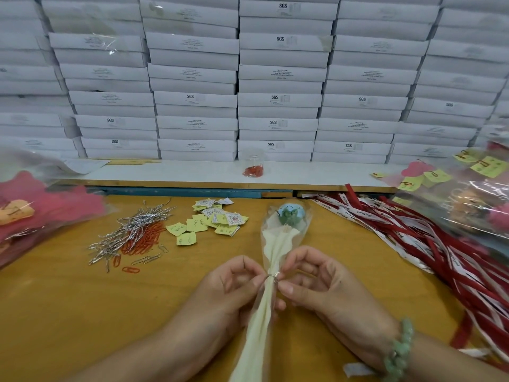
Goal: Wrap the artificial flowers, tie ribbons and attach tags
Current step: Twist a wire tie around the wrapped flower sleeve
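Left hand [234,282]: nearest, left of the stem; fingertips pinching the silver twist tie [272,277] at the neck of the wrap.
Right hand [316,282]: nearest, right of the stem; thumb and forefinger pinching the same tie from the other side; green bracelet [399,348] at the wrist.
Wrapped flower [275,252]: lying on the wooden table [82,312] between both hands, cream paper and clear film round it, blue-green head pointing far.
Progress: wrapping judged done; tie apparently being fastened; no ribbon or tag on this flower yet.
Loose ties and paper clips [132,232]: silver and red heap, mid-left.
Tags [212,221]: yellow and white slips, just left of the flower head.
Ribbons [413,232]: red and white strips heaped at right, none in hand.
Finished bundles [468,188]: pink, film-wrapped, with yellow tags clipped on, at the right edge; more at the left edge.
Jar of red clips [252,165]: on the far white ledge.
White boxes [278,100]: stacked wall, farthest.
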Demonstrator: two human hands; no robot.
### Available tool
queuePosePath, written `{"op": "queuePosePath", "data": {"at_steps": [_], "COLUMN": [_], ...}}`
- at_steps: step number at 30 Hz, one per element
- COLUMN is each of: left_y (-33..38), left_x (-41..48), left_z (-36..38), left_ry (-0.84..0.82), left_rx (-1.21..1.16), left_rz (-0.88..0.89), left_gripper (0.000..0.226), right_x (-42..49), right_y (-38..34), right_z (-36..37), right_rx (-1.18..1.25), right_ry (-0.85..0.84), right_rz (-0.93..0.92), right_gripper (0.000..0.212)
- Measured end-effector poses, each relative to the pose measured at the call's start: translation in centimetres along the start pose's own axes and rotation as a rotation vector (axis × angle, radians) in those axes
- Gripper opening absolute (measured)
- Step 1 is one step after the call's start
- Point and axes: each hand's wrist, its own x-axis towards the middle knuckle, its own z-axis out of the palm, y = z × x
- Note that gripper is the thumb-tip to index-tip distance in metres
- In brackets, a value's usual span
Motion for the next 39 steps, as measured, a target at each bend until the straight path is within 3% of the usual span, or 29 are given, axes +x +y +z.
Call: {"op": "queuePosePath", "data": {"at_steps": [4,8,14,20,29,39], "left_y": [-0.41,-0.34,-0.22,0.15,0.16,0.19], "left_x": [-0.04,-0.14,-0.13,-0.16,-0.02,-0.2], "left_z": [-0.19,-0.64,-0.4,-0.21,-0.18,0.21], "left_ry": [0.068,0.101,0.088,0.043,0.056,0.087], "left_rx": [0.122,0.248,0.289,0.318,0.275,0.258], "left_rz": [0.095,0.137,0.115,0.024,0.026,0.047], "left_gripper": [0.005,0.023,0.012,0.034,0.022,0.014], "right_x": [0.03,0.11,0.04,-0.04,0.06,0.02], "right_y": [0.1,0.08,0.11,-0.05,0.14,0.06], "right_z": [-0.22,-0.42,-0.44,-0.17,-0.06,-0.05], "right_rx": [-0.025,-0.073,-0.121,-0.148,-0.193,-0.208], "right_ry": [-0.02,-0.02,-0.023,-0.035,0.088,0.062], "right_rz": [-0.019,-0.044,-0.055,-0.055,-0.028,0.057], "right_gripper": [0.023,0.023,0.024,0.022,0.022,0.012]}}
